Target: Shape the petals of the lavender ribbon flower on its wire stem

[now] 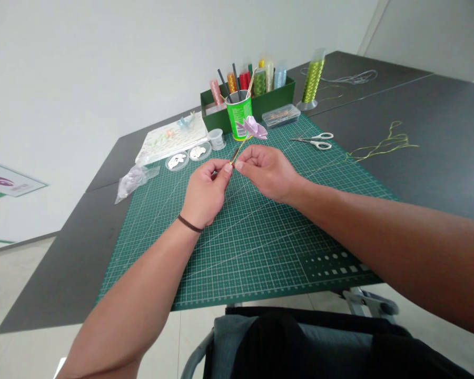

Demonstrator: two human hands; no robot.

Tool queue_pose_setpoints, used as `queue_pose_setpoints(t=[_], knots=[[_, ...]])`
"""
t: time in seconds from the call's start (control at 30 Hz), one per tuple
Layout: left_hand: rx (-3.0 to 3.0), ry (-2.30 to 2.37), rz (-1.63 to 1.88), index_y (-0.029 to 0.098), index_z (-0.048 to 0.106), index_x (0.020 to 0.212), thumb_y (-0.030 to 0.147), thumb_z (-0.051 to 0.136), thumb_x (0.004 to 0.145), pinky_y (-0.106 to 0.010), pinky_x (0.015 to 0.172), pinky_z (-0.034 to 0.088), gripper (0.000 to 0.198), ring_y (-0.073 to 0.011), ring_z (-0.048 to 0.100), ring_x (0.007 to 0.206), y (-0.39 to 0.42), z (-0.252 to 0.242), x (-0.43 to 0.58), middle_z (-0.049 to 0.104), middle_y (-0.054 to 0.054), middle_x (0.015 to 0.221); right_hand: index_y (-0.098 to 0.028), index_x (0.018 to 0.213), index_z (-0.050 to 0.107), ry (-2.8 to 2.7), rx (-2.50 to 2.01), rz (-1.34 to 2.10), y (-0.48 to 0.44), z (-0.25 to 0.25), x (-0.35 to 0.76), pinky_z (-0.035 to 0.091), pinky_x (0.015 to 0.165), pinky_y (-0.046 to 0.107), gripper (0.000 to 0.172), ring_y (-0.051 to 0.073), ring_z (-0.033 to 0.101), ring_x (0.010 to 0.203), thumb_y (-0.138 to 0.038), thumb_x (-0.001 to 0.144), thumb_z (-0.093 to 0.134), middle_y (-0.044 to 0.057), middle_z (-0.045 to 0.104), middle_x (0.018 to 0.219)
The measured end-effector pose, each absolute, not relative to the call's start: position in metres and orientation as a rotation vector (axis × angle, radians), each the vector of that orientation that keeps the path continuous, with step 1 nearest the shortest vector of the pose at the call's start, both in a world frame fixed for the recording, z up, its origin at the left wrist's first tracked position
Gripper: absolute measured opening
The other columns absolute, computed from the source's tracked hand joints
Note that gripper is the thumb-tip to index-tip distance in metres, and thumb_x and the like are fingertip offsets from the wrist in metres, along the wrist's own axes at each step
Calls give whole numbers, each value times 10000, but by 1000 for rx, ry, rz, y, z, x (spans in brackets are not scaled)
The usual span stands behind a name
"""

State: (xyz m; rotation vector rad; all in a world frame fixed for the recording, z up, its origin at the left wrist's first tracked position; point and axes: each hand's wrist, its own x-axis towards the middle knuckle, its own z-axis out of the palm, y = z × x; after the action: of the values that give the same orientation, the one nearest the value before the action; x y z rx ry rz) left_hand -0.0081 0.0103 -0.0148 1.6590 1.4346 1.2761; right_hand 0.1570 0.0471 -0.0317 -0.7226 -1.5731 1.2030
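Note:
A small lilac fabric flower (255, 128) on a thin stem (237, 152) is held over the green cutting mat (253, 247). My left hand (204, 192), a dark band on its wrist, pinches the stem's lower end. My right hand (267, 171) pinches the same spot from the other side, fingertips almost touching the left ones. A fine green thread runs from the stem off to the right.
Behind the flower stand a green cup (239, 115) with sticks and a green box of thread spools (256, 89). Scissors (316, 140), a tall green spool (313, 79), loose thread (383, 143), small petal dishes (187, 156), a plastic bag (133, 180) and a white pad (174, 138) lie around.

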Motion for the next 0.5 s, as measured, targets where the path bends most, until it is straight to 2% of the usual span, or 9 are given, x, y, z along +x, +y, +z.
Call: queue_pose_setpoints(t=[0.27,0.4,0.5], knots=[[1615,1433,1270,197,694,886,341,779,943,-227,493,381,177,-90,473,525,7,-11,-5,590,38,639,-220,822,569,-1583,-737,1188,46,-30,158,248,484,258,208,93,355,541,-270,923,744,-64,485,621],[1584,1431,1249,197,702,930,399,802,929,-226,482,391,225,-94,528,529,5,-8,-4,634,23,685,-218,828,581,-1576,-746,1180,47,-31,157,251,488,260,203,98,363,553,-279,913,754,-52,519,642],[1594,1422,1276,197,701,936,381,824,909,-229,498,395,222,-89,525,541,6,-9,-4,642,23,721,-218,828,580,-1566,-741,1187,48,-32,156,243,487,258,203,96,355,543,-280,912,754,-63,490,621]])
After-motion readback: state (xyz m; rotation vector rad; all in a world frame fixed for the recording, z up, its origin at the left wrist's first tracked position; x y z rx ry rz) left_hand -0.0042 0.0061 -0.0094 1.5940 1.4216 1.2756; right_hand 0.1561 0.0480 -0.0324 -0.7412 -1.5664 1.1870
